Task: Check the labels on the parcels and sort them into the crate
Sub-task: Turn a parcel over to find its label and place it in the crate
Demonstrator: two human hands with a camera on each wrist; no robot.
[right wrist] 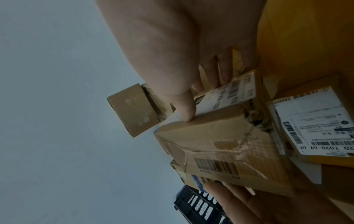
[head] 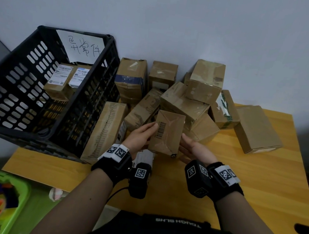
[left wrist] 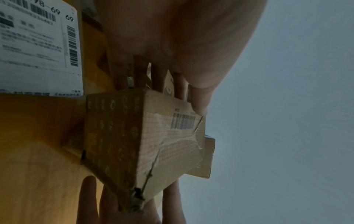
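I hold a small brown parcel (head: 167, 133) above the table, its taped face with a printed barcode turned up. My left hand (head: 145, 134) grips its left side, thumb by the barcode and fingers underneath. My right hand (head: 187, 147) grips the right side; in the right wrist view its thumb presses on the parcel (right wrist: 220, 141) beside a white shipping label on the side face. One near corner of the parcel (left wrist: 145, 144) is torn. The black slotted crate (head: 14, 120) stands tilted at the left, with a handwritten paper sign (head: 80, 48) and two labelled parcels (head: 61, 79) inside.
Several brown parcels (head: 191, 94) are piled against the wall behind my hands. A long box (head: 106, 130) lies beside the crate and a flat labelled parcel (head: 143, 158) under my left wrist. The yellow table (head: 257, 186) extends right. A green bin (head: 15, 197) sits lower left.
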